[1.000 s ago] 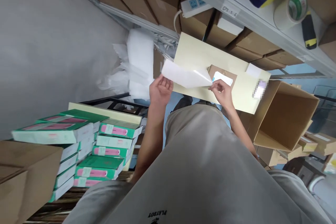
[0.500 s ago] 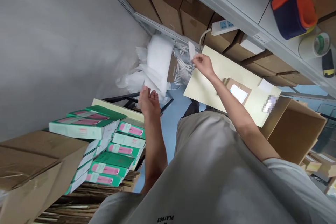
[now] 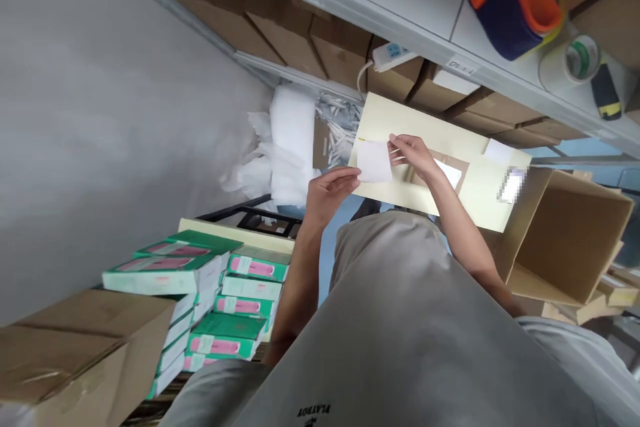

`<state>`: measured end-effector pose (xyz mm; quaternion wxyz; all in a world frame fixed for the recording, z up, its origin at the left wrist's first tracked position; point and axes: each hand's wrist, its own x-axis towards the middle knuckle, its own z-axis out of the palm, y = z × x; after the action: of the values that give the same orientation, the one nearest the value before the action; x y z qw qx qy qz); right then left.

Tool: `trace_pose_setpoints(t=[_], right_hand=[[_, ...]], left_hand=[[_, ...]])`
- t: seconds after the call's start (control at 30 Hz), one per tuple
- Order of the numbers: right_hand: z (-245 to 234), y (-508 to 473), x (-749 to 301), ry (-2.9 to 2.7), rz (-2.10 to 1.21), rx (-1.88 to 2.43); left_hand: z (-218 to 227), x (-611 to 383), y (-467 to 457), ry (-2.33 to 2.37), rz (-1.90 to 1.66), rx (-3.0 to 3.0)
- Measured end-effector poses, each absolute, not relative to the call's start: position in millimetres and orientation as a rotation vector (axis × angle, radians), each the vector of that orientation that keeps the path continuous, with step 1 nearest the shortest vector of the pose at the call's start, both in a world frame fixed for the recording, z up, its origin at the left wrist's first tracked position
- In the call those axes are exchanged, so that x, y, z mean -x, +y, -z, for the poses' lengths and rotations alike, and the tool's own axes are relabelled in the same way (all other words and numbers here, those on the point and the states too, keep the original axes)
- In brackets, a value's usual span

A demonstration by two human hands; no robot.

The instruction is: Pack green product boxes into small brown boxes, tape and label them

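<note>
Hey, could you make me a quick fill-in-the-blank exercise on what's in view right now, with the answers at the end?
1. The paper sheet is positioned ____ the left hand and the right hand.
2. The open cardboard box is on the person's ____ side.
3. The stacked boxes are colored pink, white and ____.
4. The hand tool beside the tape roll is yellow and ____.

Missing words: between; right; green; black.

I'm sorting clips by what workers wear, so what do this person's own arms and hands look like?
The left hand and right hand are bare, with no gloves, watch or bracelet showing. The forearms are uncovered below short grey sleeves. The grey top bears small dark lettering.
</note>
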<state>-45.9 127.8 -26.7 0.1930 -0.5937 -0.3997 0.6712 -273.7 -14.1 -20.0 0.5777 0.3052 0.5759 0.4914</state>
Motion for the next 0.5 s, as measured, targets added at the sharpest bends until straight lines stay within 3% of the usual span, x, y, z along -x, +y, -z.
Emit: trace_pose_setpoints(t=[0.5], right_hand=[[28, 45, -135, -1.125, -1.534, 1.543]], left_hand=[[-14, 162, 21, 0.993, -0.523, -1.333]])
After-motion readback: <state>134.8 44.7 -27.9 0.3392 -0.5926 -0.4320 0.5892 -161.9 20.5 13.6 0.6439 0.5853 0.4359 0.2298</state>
